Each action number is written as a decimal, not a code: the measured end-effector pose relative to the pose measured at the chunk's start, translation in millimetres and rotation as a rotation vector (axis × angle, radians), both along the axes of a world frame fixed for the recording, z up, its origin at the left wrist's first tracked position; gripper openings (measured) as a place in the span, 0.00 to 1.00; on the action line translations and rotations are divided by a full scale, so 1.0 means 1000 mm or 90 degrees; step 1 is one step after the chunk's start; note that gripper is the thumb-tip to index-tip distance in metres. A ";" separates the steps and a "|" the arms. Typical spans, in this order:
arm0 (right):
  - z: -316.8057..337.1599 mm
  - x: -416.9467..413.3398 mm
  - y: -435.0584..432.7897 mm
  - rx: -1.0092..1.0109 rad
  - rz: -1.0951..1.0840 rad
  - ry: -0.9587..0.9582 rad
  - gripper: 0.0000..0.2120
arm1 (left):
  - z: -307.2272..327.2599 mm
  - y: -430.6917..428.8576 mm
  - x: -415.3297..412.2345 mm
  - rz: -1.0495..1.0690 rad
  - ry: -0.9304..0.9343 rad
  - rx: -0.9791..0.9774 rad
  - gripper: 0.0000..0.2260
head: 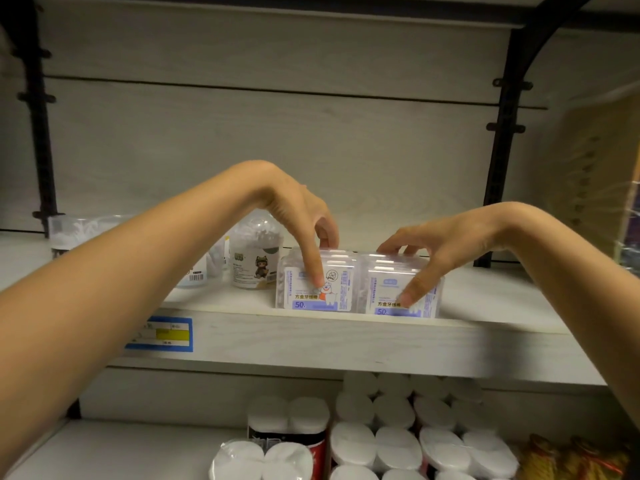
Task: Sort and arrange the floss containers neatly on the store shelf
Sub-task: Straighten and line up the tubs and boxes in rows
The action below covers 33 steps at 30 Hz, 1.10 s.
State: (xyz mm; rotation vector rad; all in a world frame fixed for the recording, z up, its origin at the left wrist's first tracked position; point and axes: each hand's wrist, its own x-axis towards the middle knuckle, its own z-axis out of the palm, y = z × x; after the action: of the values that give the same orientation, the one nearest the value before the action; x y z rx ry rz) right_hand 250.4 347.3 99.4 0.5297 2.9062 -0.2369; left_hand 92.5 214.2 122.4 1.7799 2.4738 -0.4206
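- Head view: my left hand (298, 209) pinches the left floss box (341, 284), thumb on its front label, fingers curled over its rear top edge.
- My right hand (446, 237) grips the right floss box (389, 282) the same way; it touches the left floss box's right side.
- Both stand at the front lip of the shelf (311, 337).
- Just left of the left floss box stands a round tub with a cat label (254, 261).
- Further left, my forearm hides most of another clear tub (69, 233).
- Below and left is a blue price tag (162, 334); its print is unreadable.
- Below lie wrapped white cotton pad rolls (394, 441), cut off by the frame.
- Far right, blurred packaging (595, 168) I cannot identify.
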 end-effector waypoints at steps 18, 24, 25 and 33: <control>0.003 -0.003 -0.015 -0.002 0.061 0.265 0.49 | 0.002 -0.086 0.002 0.006 -0.112 0.394 0.24; 0.006 -0.046 -0.070 0.071 0.136 0.470 0.20 | -0.010 -0.138 -0.048 0.111 0.015 0.529 0.14; 0.007 -0.057 -0.079 0.073 0.133 0.468 0.19 | -0.013 -0.142 -0.057 0.125 0.022 0.515 0.14; 0.003 -0.138 -0.116 0.132 0.007 0.294 0.25 | -0.030 -0.143 -0.108 0.076 -0.015 0.395 0.23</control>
State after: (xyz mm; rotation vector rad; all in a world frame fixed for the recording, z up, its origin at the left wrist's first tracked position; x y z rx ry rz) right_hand 112.3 231.8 102.7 0.5516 3.4077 -0.0600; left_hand -15.7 71.2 92.8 1.7614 2.8760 0.4244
